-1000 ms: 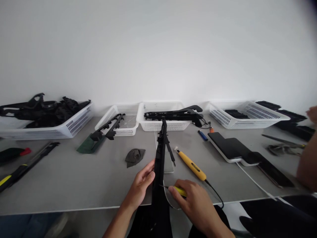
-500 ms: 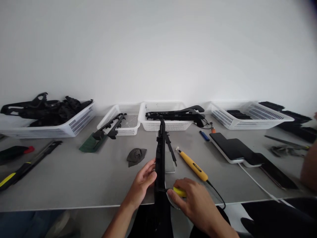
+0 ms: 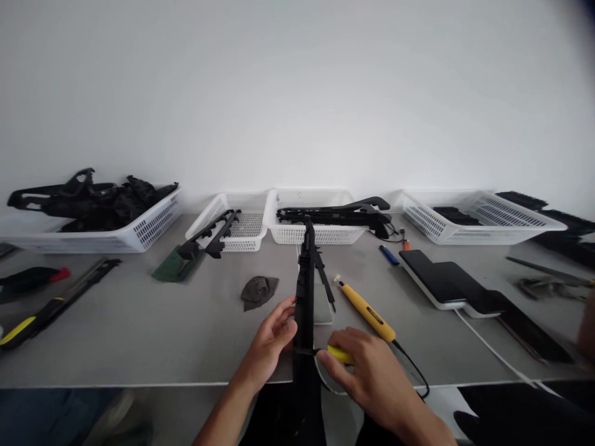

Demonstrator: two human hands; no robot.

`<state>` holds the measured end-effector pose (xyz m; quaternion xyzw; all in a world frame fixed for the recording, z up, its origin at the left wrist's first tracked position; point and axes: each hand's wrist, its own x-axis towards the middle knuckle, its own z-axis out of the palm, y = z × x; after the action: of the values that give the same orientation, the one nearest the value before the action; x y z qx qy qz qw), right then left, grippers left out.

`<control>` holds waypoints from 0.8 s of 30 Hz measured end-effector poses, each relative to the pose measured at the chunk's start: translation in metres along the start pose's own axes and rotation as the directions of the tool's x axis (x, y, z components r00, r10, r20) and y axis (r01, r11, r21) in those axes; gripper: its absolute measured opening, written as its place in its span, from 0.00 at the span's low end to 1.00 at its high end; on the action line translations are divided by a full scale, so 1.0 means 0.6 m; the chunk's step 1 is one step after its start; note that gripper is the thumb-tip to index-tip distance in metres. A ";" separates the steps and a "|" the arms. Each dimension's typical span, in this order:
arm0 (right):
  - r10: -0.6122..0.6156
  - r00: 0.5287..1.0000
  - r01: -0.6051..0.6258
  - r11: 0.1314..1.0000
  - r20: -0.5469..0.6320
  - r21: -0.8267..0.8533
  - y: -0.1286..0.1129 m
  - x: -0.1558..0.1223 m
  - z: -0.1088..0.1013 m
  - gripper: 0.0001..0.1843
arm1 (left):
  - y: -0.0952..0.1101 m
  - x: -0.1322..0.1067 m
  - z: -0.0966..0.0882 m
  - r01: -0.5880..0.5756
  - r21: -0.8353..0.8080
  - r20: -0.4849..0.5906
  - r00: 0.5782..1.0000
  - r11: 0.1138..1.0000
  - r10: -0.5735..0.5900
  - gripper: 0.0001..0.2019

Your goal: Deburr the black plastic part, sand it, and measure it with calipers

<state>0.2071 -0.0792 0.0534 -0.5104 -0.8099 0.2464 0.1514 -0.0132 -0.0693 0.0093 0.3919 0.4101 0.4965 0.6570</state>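
A long black plastic part (image 3: 304,297) runs from my lap out over the grey table (image 3: 139,334). My left hand (image 3: 269,347) grips its left side, fingers curled against it. My right hand (image 3: 367,371) is closed on a small yellow-handled tool (image 3: 338,354) whose thin metal tip touches the right side of the black part. A second yellow tool (image 3: 367,310) with a black cord lies just right of the part.
White baskets line the back: one with black parts (image 3: 93,217) at left, two in the middle (image 3: 246,226), one at right (image 3: 478,217). A grey rag (image 3: 259,291), a green cloth (image 3: 171,267), a blue lighter (image 3: 388,254) and dark slabs (image 3: 455,288) lie around. Another person's arm (image 3: 588,328) shows at the right edge.
The view has shifted slightly, so everything sits a little further right. My right hand has brought the tool's tip against the black part. The other person's arm has drawn back to the right edge.
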 end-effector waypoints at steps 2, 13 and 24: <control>0.014 1.000 -0.013 1.000 -0.013 0.020 -0.001 0.002 0.002 0.27 | 0.004 0.000 0.003 0.001 0.014 -0.002 1.000 1.000 -0.001 0.33; 0.100 0.981 -0.093 0.995 -0.164 0.047 0.013 0.027 0.005 0.32 | 0.004 0.000 0.003 0.028 0.064 -0.037 0.999 0.998 -0.026 0.33; 0.161 0.984 -0.167 0.982 0.076 0.083 0.022 -0.032 0.015 0.32 | 0.000 0.005 0.004 0.013 -0.144 -0.023 1.000 0.989 -0.016 0.36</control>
<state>0.2205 -0.0940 0.0386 -0.5594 -0.7579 0.3115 0.1252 -0.0107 -0.0664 0.0095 0.3344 0.3839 0.5248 0.6822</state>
